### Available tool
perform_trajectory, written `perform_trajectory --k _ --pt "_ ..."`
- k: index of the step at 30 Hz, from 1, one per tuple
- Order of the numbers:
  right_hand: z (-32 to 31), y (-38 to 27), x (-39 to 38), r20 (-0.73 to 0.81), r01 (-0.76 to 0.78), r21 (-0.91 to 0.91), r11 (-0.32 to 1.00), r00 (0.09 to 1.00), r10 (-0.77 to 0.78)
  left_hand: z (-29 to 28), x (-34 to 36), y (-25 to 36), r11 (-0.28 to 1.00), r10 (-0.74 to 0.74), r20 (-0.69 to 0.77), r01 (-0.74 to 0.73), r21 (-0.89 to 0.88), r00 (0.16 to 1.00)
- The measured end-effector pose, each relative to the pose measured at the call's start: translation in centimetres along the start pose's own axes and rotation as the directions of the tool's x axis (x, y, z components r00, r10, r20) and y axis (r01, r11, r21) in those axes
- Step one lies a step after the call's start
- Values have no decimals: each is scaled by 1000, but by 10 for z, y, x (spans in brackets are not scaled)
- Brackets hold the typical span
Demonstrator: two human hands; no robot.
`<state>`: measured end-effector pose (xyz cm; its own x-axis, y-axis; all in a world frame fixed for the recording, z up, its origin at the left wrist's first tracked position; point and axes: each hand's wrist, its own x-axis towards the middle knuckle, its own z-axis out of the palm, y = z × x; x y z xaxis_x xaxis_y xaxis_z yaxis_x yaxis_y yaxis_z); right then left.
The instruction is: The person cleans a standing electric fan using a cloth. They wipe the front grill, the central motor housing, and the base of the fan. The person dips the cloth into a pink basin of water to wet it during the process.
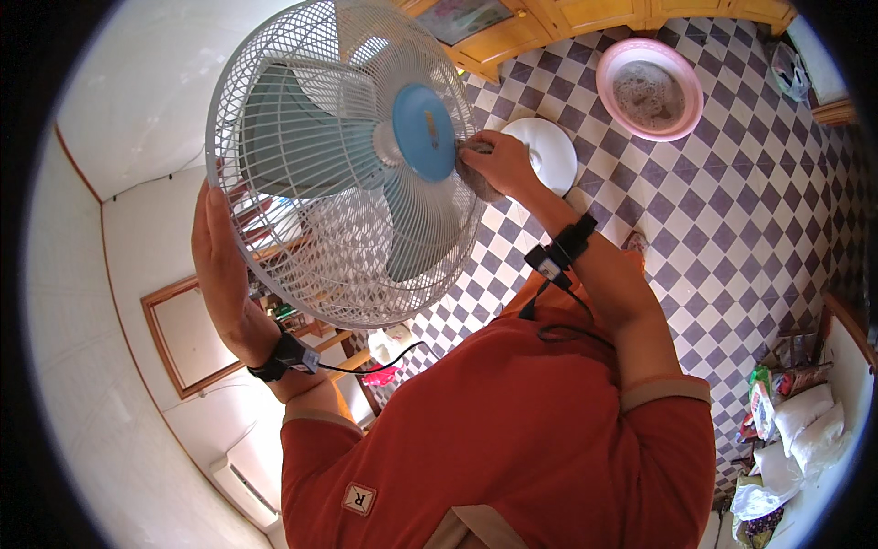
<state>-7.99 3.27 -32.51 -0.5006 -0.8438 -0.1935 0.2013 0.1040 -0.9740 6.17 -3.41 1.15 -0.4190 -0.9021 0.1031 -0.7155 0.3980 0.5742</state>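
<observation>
Fan point(347, 165) with a round cage, so big it fills the upper left of the frame! What is the person doing with it?

I think this is the wiping part. The right hand point(503, 165) has a grey-brown cloth point(478, 176) bunched in its fingers. The cloth is up against the fan, just to the right of the blue middle point(424, 133).

And the left hand point(218, 265)?

It is holding the fan's left edge. Some of its fingers are hard to see, so I can't tell how hard it squeezes.

What does the next move need?

My guess is a soft push, with the cloth sliding along the wires. The left hand should keep the fan from wobbling. If the cloth gets too dirty, a rinse might help. A pink basin point(693, 96) with foamy water is at the upper right, well apart from the cloth.

How are the arms?

The right arm comes from the lower right. It bends at the elbow and slants up to the middle, and the fingers point left. The left arm comes up from the lower left, and its fingers point up along the edge.

Does the fan stand on that white round base point(556, 163)?

I can't tell. The base is partly behind the right hand, and I can't see them join.
</observation>
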Motion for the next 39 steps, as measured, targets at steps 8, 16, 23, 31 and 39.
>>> perform_trajectory --k 8,16,23,31,39 --pt "-3 -45 -44 184 54 161 985 979 -83 -7 2 -9 1000 19 -7 -19 11 1000" --pt "12 -11 -44 12 273 -19 962 962 -273 -8 -1 -5 999 26 22 -27 35 999" --pt "3 -75 -70 134 433 85 898 888 -440 -7 -3 -6 1000 4 -3 -4 -1 1000" --pt "6 22 -38 -7 255 -199 946 965 -262 -4 1 -2 997 38 6 -38 72 999" --pt "21 -15 -37 -269 130 288 949 962 -50 -1 -1 -3 999 26 49 -24 -42 998"
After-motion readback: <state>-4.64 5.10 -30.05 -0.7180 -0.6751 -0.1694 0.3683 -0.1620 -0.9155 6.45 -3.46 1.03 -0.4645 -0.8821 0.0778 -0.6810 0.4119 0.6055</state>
